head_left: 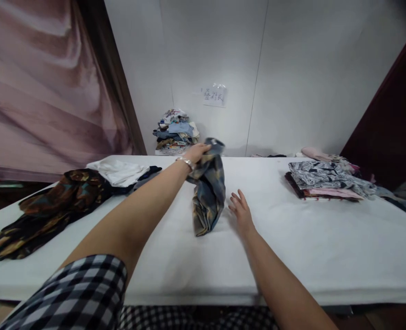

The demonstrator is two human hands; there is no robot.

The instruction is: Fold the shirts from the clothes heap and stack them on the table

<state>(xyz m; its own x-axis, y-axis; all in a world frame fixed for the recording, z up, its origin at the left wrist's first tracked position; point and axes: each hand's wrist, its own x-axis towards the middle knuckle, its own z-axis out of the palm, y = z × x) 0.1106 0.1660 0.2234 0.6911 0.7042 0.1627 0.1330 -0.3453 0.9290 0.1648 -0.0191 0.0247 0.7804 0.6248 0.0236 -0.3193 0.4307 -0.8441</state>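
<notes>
A blue and tan plaid shirt (209, 192) hangs bunched from my left hand (199, 153), whose fingers are closed on it near the collar. Its lower end reaches down to the white table, and I cannot tell how much of it rests there. To the right of the shirt, my right hand (240, 208) is apart from the cloth with its fingers spread, holding nothing. A bracelet (186, 162) circles my left wrist.
Loose dark patterned clothes (61, 201) and a white garment (116, 172) lie on the left of the white table (313, 247). Folded clothes (326, 181) are stacked on the right. Behind, a clothes pile (177, 130) stands by the wall beneath a paper sign (214, 96).
</notes>
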